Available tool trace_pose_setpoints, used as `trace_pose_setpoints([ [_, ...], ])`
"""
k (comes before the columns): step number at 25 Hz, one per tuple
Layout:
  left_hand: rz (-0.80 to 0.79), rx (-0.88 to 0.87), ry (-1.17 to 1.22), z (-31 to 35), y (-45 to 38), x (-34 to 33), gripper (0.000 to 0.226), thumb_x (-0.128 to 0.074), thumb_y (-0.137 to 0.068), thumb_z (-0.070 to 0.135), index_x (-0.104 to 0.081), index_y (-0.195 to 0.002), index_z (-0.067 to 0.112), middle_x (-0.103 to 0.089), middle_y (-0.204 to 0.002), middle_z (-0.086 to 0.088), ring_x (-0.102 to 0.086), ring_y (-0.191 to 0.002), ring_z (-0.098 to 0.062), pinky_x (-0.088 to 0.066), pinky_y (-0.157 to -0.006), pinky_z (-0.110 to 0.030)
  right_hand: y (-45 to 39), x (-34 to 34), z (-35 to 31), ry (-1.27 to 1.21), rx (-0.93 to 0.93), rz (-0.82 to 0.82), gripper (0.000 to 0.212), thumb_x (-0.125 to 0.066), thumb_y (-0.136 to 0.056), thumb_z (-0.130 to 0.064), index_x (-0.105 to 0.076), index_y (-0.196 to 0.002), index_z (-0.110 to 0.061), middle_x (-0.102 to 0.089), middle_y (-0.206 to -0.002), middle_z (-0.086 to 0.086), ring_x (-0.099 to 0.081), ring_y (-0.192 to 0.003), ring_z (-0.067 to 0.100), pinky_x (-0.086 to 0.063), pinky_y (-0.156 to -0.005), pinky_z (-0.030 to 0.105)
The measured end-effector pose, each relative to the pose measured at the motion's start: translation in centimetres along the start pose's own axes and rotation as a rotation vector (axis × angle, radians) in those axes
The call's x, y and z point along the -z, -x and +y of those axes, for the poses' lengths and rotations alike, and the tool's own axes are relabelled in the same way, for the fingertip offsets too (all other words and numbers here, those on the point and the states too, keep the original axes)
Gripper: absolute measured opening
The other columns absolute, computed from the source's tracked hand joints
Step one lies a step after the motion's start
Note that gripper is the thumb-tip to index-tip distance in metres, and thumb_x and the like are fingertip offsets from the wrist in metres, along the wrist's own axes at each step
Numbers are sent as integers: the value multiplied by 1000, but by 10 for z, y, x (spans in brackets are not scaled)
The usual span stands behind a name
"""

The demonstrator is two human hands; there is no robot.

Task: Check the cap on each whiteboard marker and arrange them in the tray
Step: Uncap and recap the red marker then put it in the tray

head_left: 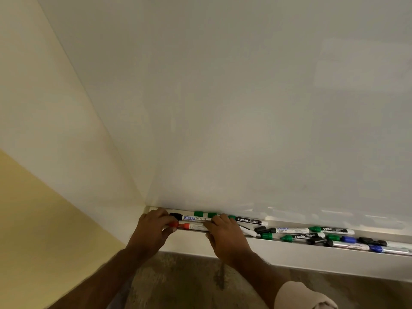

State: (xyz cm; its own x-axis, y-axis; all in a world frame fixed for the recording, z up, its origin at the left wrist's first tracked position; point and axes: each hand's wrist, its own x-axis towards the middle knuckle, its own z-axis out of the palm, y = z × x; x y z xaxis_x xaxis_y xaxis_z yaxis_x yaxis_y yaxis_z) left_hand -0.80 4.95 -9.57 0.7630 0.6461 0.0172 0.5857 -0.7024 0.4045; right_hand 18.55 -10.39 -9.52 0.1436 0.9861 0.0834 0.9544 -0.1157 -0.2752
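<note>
your left hand (153,226) pinches the red marker (189,226) at the tray's (312,253) left end; your right hand (225,235) grips its barrel, loose markers (298,236) crowding rightward.

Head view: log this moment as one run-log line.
left hand: on red-capped marker cap end | right hand: on grouped markers | tray: loose markers remain at right | phase: arranging

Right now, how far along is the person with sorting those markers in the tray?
Early to midway, I would judge. At the tray's left end a few markers lie lined up lengthwise, among them a black-capped marker. The left hand and right hand are on the red-capped marker now, at its two ends. To the right, a loose jumble of markers waits, caps apparently unchecked.
</note>
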Motion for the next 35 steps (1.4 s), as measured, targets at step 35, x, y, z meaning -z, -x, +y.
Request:
trace_pose_setpoints([
  [35, 515, -227, 487, 221, -15, 207, 24, -66, -85, 20, -68, -102, 36, -69, -98, 20, -63, -89, -2, -45, -76, -4, 68, 319, 35, -429, 38, 568, 24, -54, -94, -11, -63, -115, -21, -60, -86, -11, -54, -78, 5, -36, -69, 9],
])
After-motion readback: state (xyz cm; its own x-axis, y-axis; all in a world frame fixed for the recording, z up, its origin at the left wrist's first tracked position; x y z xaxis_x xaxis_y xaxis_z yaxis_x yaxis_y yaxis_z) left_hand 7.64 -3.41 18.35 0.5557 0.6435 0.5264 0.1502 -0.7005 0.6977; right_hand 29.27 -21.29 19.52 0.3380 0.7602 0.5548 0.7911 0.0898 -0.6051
